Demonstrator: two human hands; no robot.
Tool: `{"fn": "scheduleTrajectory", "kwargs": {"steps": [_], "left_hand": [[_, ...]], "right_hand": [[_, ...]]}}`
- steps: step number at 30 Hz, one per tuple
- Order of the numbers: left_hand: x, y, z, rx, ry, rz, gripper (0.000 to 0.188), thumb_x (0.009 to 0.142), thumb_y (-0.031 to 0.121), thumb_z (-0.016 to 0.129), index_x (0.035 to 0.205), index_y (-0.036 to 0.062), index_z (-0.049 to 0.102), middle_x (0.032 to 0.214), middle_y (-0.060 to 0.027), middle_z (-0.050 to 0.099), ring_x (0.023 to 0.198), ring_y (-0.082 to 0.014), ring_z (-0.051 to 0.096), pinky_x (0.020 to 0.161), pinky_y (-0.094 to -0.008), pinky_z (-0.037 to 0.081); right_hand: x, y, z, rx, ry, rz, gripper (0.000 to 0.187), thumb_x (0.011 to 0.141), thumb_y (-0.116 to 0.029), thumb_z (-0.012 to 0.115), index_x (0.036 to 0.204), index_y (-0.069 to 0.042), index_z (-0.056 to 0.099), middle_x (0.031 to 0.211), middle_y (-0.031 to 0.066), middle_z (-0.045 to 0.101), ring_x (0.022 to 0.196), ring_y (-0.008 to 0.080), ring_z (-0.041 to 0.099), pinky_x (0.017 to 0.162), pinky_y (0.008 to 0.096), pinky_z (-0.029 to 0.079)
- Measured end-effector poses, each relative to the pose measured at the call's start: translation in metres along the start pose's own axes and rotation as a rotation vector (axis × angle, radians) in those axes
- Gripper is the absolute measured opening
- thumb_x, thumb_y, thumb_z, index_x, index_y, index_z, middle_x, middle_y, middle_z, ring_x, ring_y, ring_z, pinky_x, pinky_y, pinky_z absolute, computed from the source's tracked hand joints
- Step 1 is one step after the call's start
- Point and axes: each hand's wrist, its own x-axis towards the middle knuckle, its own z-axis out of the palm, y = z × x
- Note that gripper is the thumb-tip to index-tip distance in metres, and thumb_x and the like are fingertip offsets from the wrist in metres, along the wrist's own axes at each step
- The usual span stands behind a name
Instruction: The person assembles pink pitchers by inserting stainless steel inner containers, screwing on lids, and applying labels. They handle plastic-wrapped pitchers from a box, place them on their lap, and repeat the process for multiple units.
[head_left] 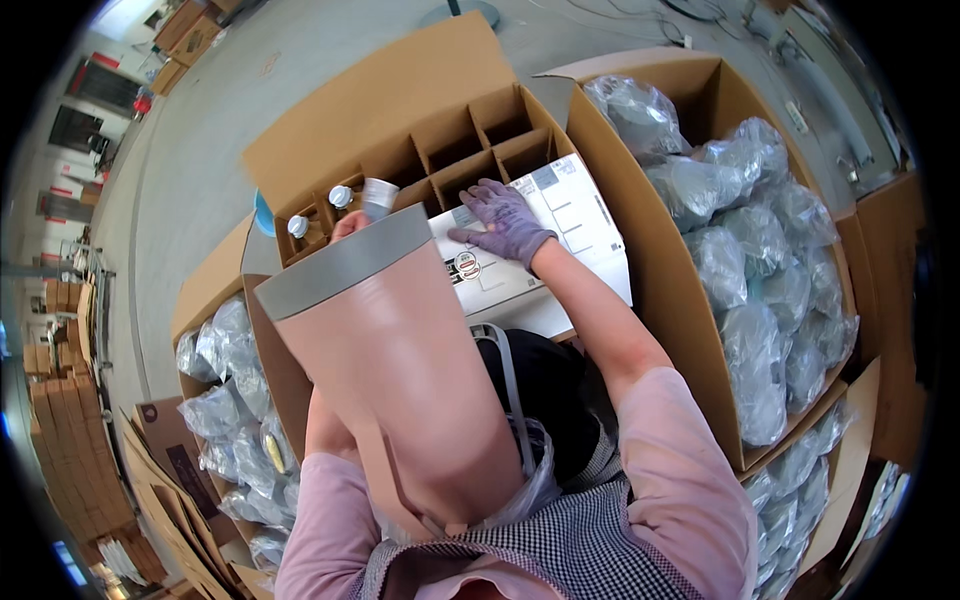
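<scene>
A large pink tumbler-shaped container (400,340) with a grey rim band (345,262) and a strap-like handle (383,480) slants in front of my body, over my left forearm. Beyond that rim only a few curled bare fingers of my left hand (350,224) show, close against a clear cylinder with a white top (379,197); what they grip is hidden. My right hand (508,226), in a purple glove, lies flat with spread fingers on a white printed carton (565,225). Two white-capped bottles (341,197) stand in the divided cardboard box (380,92) behind.
On the right, a tall cardboard box (665,290) holds several plastic-wrapped clear items (745,240). Another box with similar wrapped items (235,400) stands at the left. Flattened cardboard (165,500) leans at lower left. A grey stand base (460,14) rests on the floor ahead.
</scene>
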Motion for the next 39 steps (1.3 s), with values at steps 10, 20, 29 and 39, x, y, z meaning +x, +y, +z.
{"fn": "scheduleTrajectory", "kwargs": {"steps": [10,20,29,39], "left_hand": [[-0.079,0.195,-0.061,-0.594,0.014,0.163,0.008,0.094,0.0,0.059,0.099,0.0005,0.064,0.089,-0.0064,0.065,0.081,-0.0124,0.062,0.076,-0.0234,0.051],[-0.174,0.258,-0.006,-0.014,-0.292,0.051,0.009,0.083,-0.002,0.072,0.087,0.0009,0.064,0.08,0.0009,0.065,0.071,-0.0029,0.057,0.063,-0.017,0.046],[-0.179,0.258,-0.004,0.132,-0.317,0.063,0.009,0.083,0.001,0.073,0.086,-0.0007,0.065,0.076,0.0017,0.063,0.069,-0.002,0.055,0.06,-0.018,0.045],[-0.178,0.256,-0.004,0.123,-0.309,0.084,0.009,0.083,0.001,0.073,0.086,-0.0001,0.065,0.075,0.0018,0.063,0.066,-0.0018,0.054,0.059,-0.0185,0.044]], "right_hand": [[-0.042,-0.16,-0.201,0.845,-0.091,-0.451,0.048,0.095,-0.043,0.059,0.119,-0.002,0.064,0.109,0.014,0.068,0.105,0.0208,0.063,0.091,0.0325,0.048],[-0.076,-0.189,-0.199,0.584,-0.032,-0.48,0.034,0.092,-0.03,0.06,0.11,-0.002,0.069,0.1,0.0153,0.066,0.097,0.0257,0.059,0.09,0.0353,0.046],[-0.084,-0.186,-0.204,0.502,-0.082,-0.471,0.048,0.086,-0.039,0.062,0.119,-0.005,0.065,0.112,0.0166,0.063,0.106,0.0309,0.056,0.098,0.0388,0.042],[-0.089,-0.196,-0.217,0.469,-0.211,-0.409,0.065,0.066,-0.033,0.08,0.124,-0.007,0.063,0.109,0.0125,0.061,0.104,0.0266,0.059,0.094,0.0362,0.045]]}}
